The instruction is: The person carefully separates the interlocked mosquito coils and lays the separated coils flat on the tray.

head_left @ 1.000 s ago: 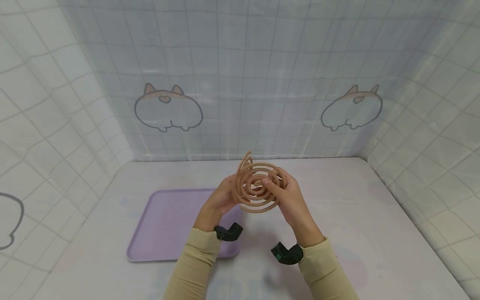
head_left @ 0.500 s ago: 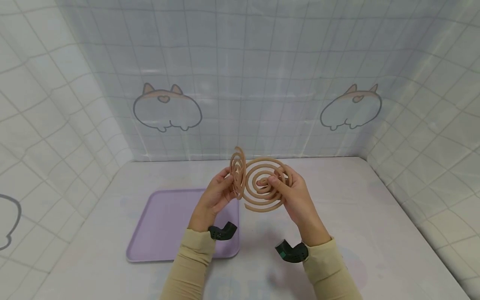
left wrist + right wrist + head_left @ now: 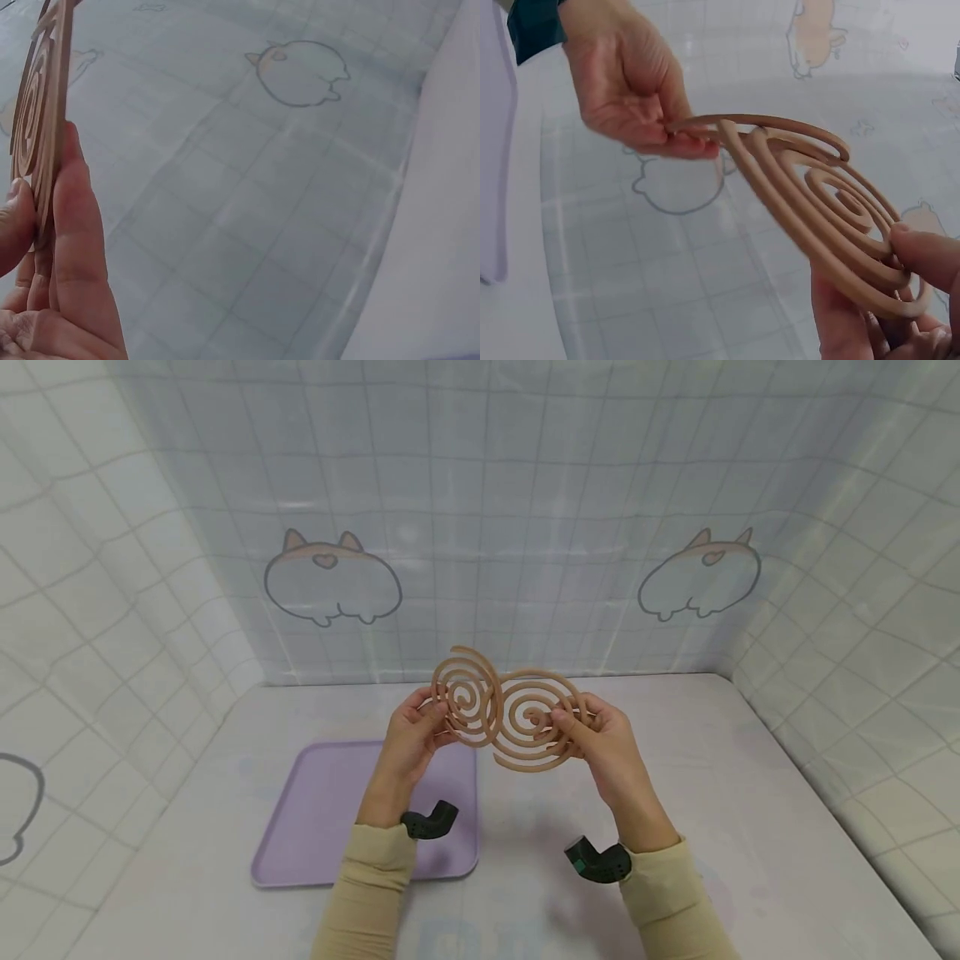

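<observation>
Two light-brown mosquito coils are held up over the table in the head view, their outer rings overlapping at the middle. My left hand [image 3: 408, 731] pinches the left coil [image 3: 462, 700] at its outer left side, thumb in front and fingers behind. My right hand [image 3: 606, 735] grips the right coil [image 3: 532, 716] the same way by its right side. From the left wrist, the left coil [image 3: 56, 120] shows nearly edge-on. In the right wrist view, the right coil [image 3: 780, 195] tilts across the picture, its far end close to the other coil and my left hand [image 3: 630, 90].
A shallow purple tray [image 3: 322, 818] lies on the table [image 3: 750, 793], below and left of my hands. White curtains [image 3: 525, 527] with a grid pattern and cartoon animal drawings stand around the back and sides. Each wrist wears a black camera mount [image 3: 429, 821].
My hands have drawn apart, the left going left and the right going right. The coils were stacked; the left one has swung from edge-on to facing the head camera.
</observation>
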